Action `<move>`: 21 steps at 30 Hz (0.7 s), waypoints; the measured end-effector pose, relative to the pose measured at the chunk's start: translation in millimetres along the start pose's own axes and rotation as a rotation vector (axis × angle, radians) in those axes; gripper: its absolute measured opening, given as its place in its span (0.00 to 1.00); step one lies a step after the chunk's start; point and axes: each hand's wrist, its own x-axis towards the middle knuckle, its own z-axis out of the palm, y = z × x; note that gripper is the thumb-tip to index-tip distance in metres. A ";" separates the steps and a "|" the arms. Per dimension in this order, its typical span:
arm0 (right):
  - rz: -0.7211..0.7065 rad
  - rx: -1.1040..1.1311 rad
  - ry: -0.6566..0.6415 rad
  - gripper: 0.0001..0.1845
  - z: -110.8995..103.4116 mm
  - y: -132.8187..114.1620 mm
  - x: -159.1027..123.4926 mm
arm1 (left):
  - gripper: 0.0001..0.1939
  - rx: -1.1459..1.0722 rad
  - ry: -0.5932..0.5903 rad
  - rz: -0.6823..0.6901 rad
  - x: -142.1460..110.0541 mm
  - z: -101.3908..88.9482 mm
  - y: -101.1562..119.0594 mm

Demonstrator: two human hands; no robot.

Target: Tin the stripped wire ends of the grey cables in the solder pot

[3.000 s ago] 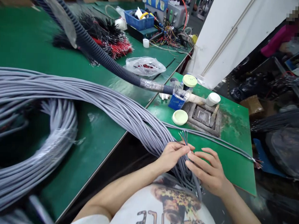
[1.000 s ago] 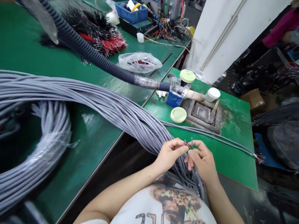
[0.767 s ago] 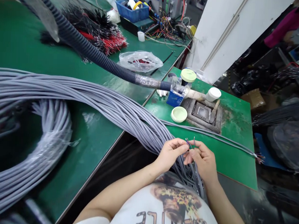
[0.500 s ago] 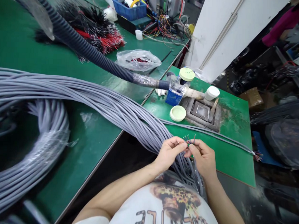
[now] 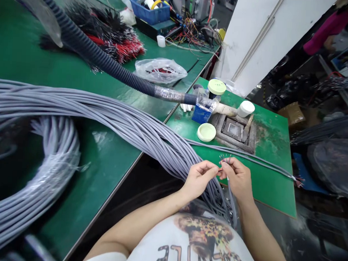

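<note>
Both hands work close together, each pinched shut: the left hand point(image 5: 200, 178) now grips what looks like one reddish wire point(image 5: 220, 169), while the right hand point(image 5: 239, 180) clasps the fan of coloured wires point(image 5: 224, 159), which half a second ago stood between the two sets of fingertips; this suggests the strands are now being handled singly. Their grey cable point(image 5: 231, 193) drops towards six o'clock. Beside the hands, the thick grey bundle point(image 5: 162, 141) runs off towards ten o'clock. Two loose cables point(image 5: 247, 156) end near three. Further out, a pale green dish point(image 5: 206, 132) sits at eleven, a grimy square frame point(image 5: 233, 145) between twelve and one, and a plastic-wrapped coil point(image 5: 55, 172) at nine
</note>
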 end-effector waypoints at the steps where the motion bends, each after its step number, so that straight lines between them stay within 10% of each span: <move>1: 0.002 0.003 -0.020 0.11 -2.1 -1.1 2.2 | 0.13 0.057 -0.004 0.027 -0.2 -0.5 -1.1; 10: -0.014 -0.120 -0.178 0.14 -19.0 -4.7 10.8 | 0.12 0.117 -0.002 0.088 10.8 3.4 1.6; 21: -0.129 -0.276 -0.033 0.14 -10.8 -6.6 0.0 | 0.14 0.011 0.044 0.044 14.6 10.0 1.7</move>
